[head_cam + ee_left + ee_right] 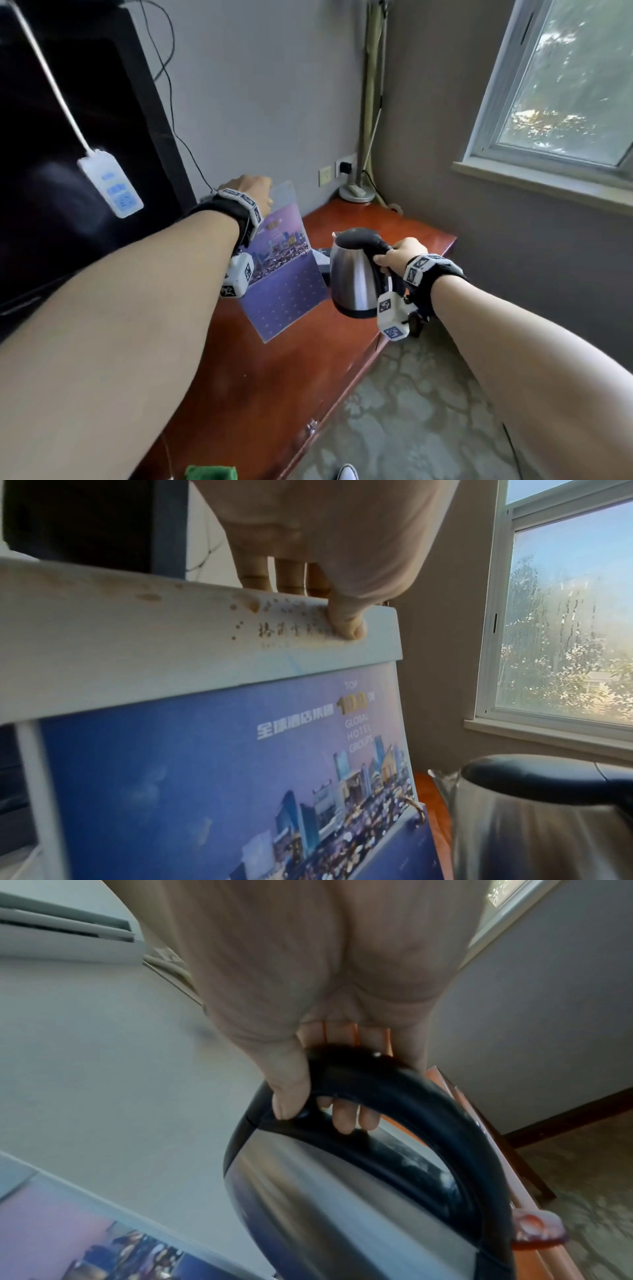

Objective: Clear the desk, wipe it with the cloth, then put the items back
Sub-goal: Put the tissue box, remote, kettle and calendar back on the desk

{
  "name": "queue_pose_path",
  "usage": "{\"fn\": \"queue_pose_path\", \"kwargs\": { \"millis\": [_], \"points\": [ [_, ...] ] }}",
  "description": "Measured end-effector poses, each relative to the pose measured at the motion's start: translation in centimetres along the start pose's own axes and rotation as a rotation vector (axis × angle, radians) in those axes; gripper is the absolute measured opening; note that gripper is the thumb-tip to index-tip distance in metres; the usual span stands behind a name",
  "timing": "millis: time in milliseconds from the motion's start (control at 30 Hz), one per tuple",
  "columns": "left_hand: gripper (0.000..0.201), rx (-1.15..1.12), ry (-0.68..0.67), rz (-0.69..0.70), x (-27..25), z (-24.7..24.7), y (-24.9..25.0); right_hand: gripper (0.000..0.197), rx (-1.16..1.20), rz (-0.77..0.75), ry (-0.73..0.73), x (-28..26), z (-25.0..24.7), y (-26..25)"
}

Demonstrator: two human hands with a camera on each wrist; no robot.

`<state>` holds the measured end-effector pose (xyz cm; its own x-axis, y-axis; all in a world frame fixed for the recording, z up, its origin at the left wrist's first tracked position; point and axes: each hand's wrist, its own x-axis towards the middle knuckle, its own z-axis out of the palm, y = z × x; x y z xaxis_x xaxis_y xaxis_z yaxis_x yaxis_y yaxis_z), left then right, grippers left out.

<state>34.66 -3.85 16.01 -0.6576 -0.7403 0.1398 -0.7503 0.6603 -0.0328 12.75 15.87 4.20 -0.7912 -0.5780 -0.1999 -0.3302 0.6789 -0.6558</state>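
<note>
My left hand (pixel 253 192) pinches the top edge of a blue-purple desk calendar (pixel 284 274) and holds it tilted in the air above the red-brown desk (pixel 260 394). In the left wrist view the thumb (pixel 346 620) presses on the calendar (pixel 205 777) white top strip, with the fingers behind it. My right hand (pixel 397 257) grips the black handle of a steel electric kettle (pixel 352 277), lifted off the desk beside the calendar. The right wrist view shows my fingers (pixel 342 1118) curled round the kettle handle (pixel 411 1110). A green cloth (pixel 210 472) lies at the desk's near edge.
A dark TV screen (pixel 68 154) fills the left, with a white power strip (pixel 111 186) hanging before it. A floor lamp base (pixel 356 193) stands in the far corner of the desk by wall sockets (pixel 339 169). A window (pixel 565 85) is on the right, patterned carpet (pixel 428 411) below.
</note>
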Motion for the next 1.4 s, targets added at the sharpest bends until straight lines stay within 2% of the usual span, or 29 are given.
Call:
{"fn": "queue_pose_path", "kwargs": {
  "millis": [200,400,533,667,900,967,1133,1400],
  "points": [
    [0.023,-0.035,-0.012,0.035,12.3,0.5,3.3,0.034,-0.059,0.068,-0.010,11.0,-2.0,-0.3],
    [0.012,-0.064,0.051,0.056,21.7,1.0,5.9,0.031,-0.064,0.083,0.027,19.8,-4.3,-2.1],
    [0.010,-0.048,0.058,0.058,27.6,3.4,7.8,0.037,-0.073,0.100,0.019,26.3,-4.7,-1.5],
    [0.007,-0.017,0.027,0.042,33.5,7.0,9.9,0.029,-0.089,0.108,-0.039,33.3,-4.3,-0.1],
    [0.008,0.023,-0.060,-0.095,42.9,13.3,12.4,0.022,-0.183,-0.015,-0.210,45.8,-2.5,1.1],
    [0.006,0.032,-0.092,-0.144,44.7,14.3,12.6,0.021,-0.231,-0.057,-0.277,48.6,-2.0,1.1],
    [0.015,0.073,-0.132,-0.233,47.5,15.5,13.0,0.016,-0.234,-0.105,-0.390,53.6,-1.8,1.4],
    [0.008,0.057,-0.138,-0.283,48.6,17.3,13.5,0.017,-0.193,-0.111,-0.493,56.5,-1.5,1.9]
  ]
}}
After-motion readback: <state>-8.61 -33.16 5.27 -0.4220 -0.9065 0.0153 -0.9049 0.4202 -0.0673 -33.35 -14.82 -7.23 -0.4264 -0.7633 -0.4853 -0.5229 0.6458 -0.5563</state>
